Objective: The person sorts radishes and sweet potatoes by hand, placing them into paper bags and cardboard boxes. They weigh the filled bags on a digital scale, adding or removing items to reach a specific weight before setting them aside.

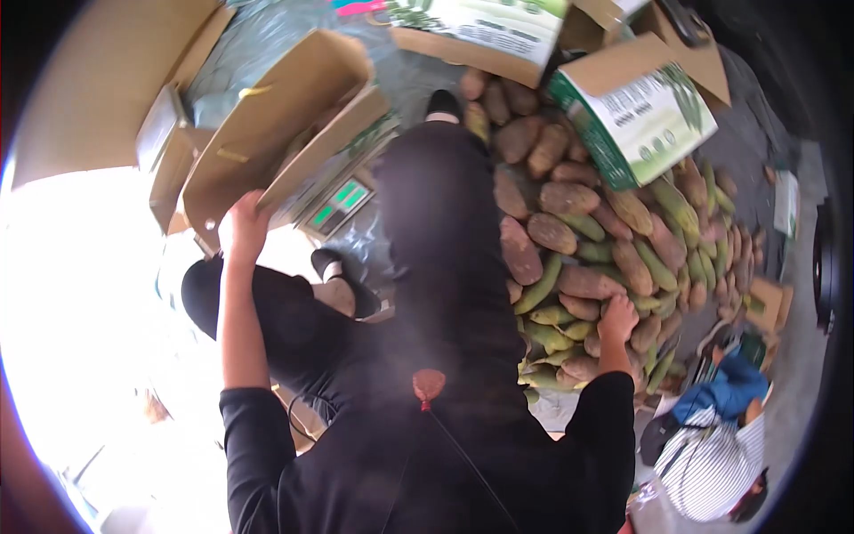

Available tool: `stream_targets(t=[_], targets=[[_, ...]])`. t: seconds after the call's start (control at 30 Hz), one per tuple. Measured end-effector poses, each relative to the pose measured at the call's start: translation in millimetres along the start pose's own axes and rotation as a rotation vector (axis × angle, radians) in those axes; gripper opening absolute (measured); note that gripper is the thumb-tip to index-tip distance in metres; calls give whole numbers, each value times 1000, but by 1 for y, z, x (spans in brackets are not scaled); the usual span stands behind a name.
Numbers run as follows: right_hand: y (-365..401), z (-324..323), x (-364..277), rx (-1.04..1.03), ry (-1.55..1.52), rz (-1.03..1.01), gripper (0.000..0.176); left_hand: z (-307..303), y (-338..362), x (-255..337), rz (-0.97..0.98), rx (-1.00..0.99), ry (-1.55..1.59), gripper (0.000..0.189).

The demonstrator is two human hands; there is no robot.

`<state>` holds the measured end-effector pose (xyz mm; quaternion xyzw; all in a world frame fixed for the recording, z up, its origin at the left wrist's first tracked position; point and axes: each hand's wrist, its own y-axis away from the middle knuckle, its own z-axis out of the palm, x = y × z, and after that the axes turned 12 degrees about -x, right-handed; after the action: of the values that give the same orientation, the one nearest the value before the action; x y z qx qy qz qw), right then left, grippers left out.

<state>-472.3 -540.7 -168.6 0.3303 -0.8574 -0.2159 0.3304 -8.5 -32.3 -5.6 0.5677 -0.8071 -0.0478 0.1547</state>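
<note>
My left hand (243,230) is closed on the near corner of an open cardboard box (240,133), which stands tilted in view. Inside the box only a little reddish-brown produce shows. Beside it is a scale with a lit green display (342,205). My right hand (618,319) reaches into a large heap of long produce, its fingers curled down. What lies under the fingers is hidden. Around it are reddish-brown, tuber-like pieces (591,283) and slender green ones (540,283).
A printed green-and-white carton (636,111) rests on the heap's far side, and another carton (485,31) stands beyond my knee. At lower right a person in a striped top (707,467) is near the heap. Plastic sheeting (276,44) covers the floor at far left.
</note>
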Motion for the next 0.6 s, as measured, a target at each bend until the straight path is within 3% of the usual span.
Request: stream_targets(t=[0.1,0.2,0.27,0.4,0.47,0.6], targets=[[12,-40,-4,-120,-99,50,42,-2,-3,-4,-8,-54,53,20],[4,-33,15,-43,-329,8,52,0,-3,-6,-30,-73,57,19],[-10,-11,26,24,-752,87,64,2,-3,-7,-44,-66,57,19],[-18,1,32,164,-1051,60,69,3,-4,-10,-27,-54,35,19],[4,-51,11,-17,-1614,119,69,3,-4,-9,-19,-48,31,19],[14,-144,-29,106,-1849,-123,65,-4,-3,-2,-60,-107,17,19]])
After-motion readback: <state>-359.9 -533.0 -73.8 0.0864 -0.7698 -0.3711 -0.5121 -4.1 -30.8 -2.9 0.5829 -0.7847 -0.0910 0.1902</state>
